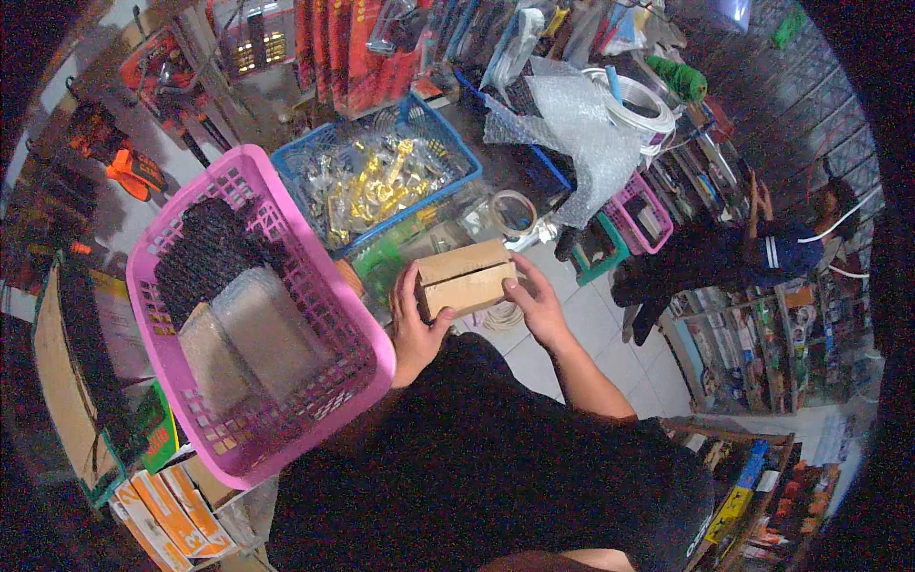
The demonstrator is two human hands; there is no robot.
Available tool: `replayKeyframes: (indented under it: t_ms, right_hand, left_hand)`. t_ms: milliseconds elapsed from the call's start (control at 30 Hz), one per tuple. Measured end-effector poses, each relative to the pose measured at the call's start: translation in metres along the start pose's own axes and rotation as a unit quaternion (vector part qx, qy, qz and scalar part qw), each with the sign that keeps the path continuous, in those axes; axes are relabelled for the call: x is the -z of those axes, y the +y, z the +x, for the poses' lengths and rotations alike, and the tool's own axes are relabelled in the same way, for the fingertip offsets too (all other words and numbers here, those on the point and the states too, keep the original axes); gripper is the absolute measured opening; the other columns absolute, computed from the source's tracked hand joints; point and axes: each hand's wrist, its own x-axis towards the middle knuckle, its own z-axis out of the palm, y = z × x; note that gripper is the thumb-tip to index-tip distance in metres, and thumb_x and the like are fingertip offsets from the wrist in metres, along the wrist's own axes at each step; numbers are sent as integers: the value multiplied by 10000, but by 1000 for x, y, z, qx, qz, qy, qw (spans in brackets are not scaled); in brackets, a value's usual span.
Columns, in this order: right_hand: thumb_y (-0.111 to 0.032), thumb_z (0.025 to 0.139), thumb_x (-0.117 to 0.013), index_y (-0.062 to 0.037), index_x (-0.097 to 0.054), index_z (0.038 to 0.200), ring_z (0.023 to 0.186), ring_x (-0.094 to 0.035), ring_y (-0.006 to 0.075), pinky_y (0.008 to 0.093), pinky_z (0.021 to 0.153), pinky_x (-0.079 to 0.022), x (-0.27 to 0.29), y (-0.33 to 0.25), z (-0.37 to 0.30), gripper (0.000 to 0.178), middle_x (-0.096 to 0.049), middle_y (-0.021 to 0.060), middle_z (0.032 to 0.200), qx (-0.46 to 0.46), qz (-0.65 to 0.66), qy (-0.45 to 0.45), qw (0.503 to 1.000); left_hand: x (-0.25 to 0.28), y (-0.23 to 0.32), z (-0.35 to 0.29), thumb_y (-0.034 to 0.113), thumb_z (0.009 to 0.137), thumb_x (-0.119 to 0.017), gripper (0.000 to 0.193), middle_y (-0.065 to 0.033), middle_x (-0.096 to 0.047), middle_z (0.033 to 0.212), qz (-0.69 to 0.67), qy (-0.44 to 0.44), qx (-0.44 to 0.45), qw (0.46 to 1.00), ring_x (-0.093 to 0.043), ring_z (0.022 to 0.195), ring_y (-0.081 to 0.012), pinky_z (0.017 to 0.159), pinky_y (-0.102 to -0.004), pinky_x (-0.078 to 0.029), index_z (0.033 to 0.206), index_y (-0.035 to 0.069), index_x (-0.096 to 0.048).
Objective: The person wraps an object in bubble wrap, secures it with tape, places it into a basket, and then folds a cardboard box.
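A small brown cardboard box (465,271) is held up in front of my body, its top flaps meeting in a dark seam. My left hand (417,329) grips its left end, thumb on the near side and fingers along the far side. Around the right end curls my right hand (534,300), its thumb pressed near the corner. To the left of the box stands a large pink plastic basket (357,319), with a dark ribbed bundle (214,248) and plastic-wrapped cardboard pieces (272,324) inside. Whatever the box contains is hidden.
Beyond the box sits a blue basket (472,176) of small bagged gold and silver parts. A tape roll (513,214), bubble wrap (586,124) and a white cable coil (640,110) lie farther right. Another person (734,257) is at the right near shelves (743,353).
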Motion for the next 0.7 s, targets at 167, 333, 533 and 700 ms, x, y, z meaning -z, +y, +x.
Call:
replayKeyframes:
  t_ms: [167,333,533,700]
  right_hand:
    - [-203,845,-587,-73,-434,1270,1046,-513,188,312,879,-412,8,17,19,470,-504,95,1212,28,-18,-9,999]
    - [-181,846,-584,-81,-408,1288,1055,-516,196,316,866,-424,9,-6,43,487,-501,109,1217,103,-97,-25,990]
    - [-118,859,-560,-38,-356,1308,1131,-451,196,308,962,-343,9,-23,56,499,-451,111,1254,88,-78,-54,992]
    - [-114,856,-561,-40,-365,1305,1156,-432,206,308,979,-322,16,-13,70,495,-448,119,1258,116,-110,-83,984]
  left_hand:
    - [-5,4,8,278,766,-645,735,-226,-337,1302,-4,18,-10,1000,-341,1178,-394,988,-461,-270,1328,11,-254]
    - [-11,12,14,206,806,-576,620,-232,-343,1290,26,33,-6,999,-346,1169,-395,984,-457,-271,1311,4,-278]
    - [-19,18,21,153,843,-504,488,-229,-366,1261,15,46,46,998,-373,1154,-388,969,-433,-302,1273,11,-320]
    - [-28,15,21,161,854,-494,457,-229,-372,1259,24,83,35,996,-382,1156,-380,967,-430,-311,1255,11,-334]
